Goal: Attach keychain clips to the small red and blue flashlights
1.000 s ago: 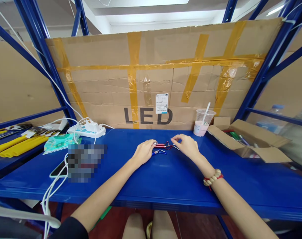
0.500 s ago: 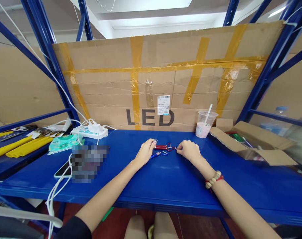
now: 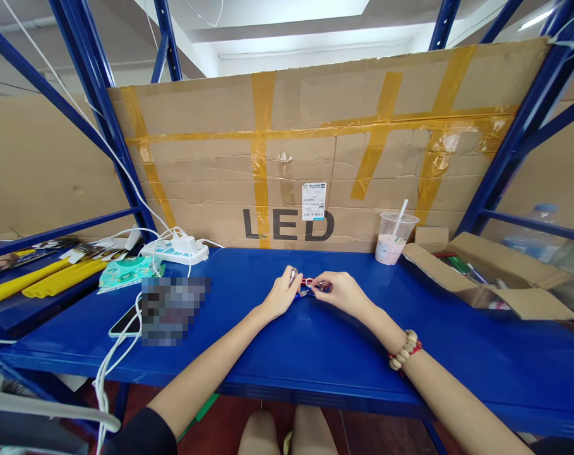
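Near the middle of the blue tabletop, my left hand (image 3: 281, 294) is closed, with a small shiny silver metal piece (image 3: 293, 275) showing at its fingertips. Just beside those fingers lies a small red metal tube (image 3: 307, 281), now mostly covered by my hands. A blue pen-like piece (image 3: 302, 294) sits in front of it, partly hidden too. Coming in from the right, my right hand (image 3: 342, 292) pinches a small key ring (image 3: 309, 282) above the red tube. Dark red bits of a carabiner clip show under its fingers.
A plastic cup with straw (image 3: 394, 239) and an open cardboard box (image 3: 485, 268) of pens stand right. At left are a power strip (image 3: 180, 248), a phone (image 3: 124, 322), white cables (image 3: 119, 354), a green packet (image 3: 128, 272) and yellow tubes (image 3: 64, 281). A cardboard sheet (image 3: 211, 170) closes the back.
My right hand has moved left with the key ring, right up to my left hand. The red tube and blue piece are more covered now. The camera view has shifted slightly.
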`<state>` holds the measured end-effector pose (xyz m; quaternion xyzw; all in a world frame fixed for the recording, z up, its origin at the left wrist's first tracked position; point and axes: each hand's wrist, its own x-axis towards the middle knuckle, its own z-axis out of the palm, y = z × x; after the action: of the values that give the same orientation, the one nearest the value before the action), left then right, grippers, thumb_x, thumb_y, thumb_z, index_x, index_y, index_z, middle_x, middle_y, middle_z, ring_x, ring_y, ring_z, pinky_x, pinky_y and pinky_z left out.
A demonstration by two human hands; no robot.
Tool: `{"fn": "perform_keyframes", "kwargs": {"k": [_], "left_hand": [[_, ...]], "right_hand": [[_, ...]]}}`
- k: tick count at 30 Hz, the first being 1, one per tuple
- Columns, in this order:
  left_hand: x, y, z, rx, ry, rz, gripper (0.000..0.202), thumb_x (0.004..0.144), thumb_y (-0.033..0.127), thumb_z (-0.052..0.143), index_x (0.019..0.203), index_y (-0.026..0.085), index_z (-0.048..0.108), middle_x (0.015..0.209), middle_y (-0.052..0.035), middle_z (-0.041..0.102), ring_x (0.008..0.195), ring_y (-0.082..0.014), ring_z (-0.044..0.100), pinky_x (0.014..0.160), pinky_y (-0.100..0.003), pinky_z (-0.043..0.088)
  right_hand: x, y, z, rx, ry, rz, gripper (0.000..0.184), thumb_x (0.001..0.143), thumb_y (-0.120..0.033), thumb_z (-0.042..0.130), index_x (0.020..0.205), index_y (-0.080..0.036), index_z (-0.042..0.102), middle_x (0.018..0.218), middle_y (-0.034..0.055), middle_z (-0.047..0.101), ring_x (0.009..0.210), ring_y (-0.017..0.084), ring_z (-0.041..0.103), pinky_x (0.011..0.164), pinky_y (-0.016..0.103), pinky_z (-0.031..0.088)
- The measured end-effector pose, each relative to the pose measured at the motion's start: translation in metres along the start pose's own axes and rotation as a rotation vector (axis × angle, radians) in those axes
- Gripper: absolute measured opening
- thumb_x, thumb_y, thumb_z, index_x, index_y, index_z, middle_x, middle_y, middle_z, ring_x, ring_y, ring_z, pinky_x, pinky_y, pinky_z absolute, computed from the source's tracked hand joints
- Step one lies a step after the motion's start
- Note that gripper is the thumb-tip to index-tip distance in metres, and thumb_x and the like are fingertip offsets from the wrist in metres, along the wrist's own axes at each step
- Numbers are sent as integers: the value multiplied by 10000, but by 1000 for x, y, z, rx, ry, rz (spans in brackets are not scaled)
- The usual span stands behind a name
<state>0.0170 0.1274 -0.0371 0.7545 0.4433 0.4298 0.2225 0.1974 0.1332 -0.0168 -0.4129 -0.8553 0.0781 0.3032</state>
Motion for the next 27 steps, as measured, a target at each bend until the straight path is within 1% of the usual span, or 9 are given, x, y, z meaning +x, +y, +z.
{"fn": "perform_keyframes", "kwargs": {"k": [2,5,8,11,13,16,20,23,27], "left_hand": [[0,1,0,-7,-15,32,234,900,386,343,791,179,339,667,41,512,637,-96,495,638,-210,366],[0,4,0,-30,-29,60,236,874,392,404,800,178,339,678,42,508,639,-94,507,619,-202,371],[0,4,0,-66,-42,84,228,864,378,429,812,178,333,687,37,520,650,-98,529,626,-202,387],[1,1,2,-24,-18,107,174,875,333,406,832,178,340,686,34,517,625,-94,515,611,-203,383],[1,-1,3,10,0,118,147,880,313,389,840,177,348,678,34,510,606,-90,495,601,-203,375],[0,-3,3,26,16,119,147,884,313,375,835,176,353,662,35,488,588,-86,467,585,-199,365],[-2,-1,2,36,-7,107,149,880,309,374,824,172,357,649,37,459,565,-80,433,557,-192,343],[-4,1,2,29,-32,101,156,882,306,369,805,171,347,632,41,438,551,-77,411,544,-187,327],[-5,2,1,42,-39,123,159,884,297,364,792,168,350,627,41,415,556,-77,392,543,-186,308]], "right_hand": [[-1,-2,5,57,-24,-67,179,750,-261,531,835,-179,666,858,16,624,722,88,565,628,165,417],[-2,-1,7,98,-22,-98,180,761,-240,519,853,-173,658,886,22,618,752,85,564,619,155,416],[-1,2,6,147,-7,-84,185,772,-240,519,901,-173,634,902,16,615,779,83,567,642,156,426],[0,4,6,178,-24,-45,224,783,-275,530,971,-168,587,925,15,613,784,85,572,654,164,435],[0,3,6,131,-33,-42,280,808,-309,516,1054,-182,559,954,19,609,788,90,573,660,173,436],[0,1,7,-57,-65,-108,309,882,-351,417,1126,-219,555,951,27,605,795,105,568,682,196,429],[-2,2,10,-264,-112,-199,327,918,-327,351,1133,-204,563,1018,56,584,886,141,569,721,219,440],[-2,3,12,-333,-123,-221,308,913,-292,367,1136,-191,553,1106,67,555,962,165,560,761,238,458],[-1,1,13,-369,-135,-242,292,909,-267,375,1103,-156,562,1101,81,560,982,184,554,803,276,463]]}}
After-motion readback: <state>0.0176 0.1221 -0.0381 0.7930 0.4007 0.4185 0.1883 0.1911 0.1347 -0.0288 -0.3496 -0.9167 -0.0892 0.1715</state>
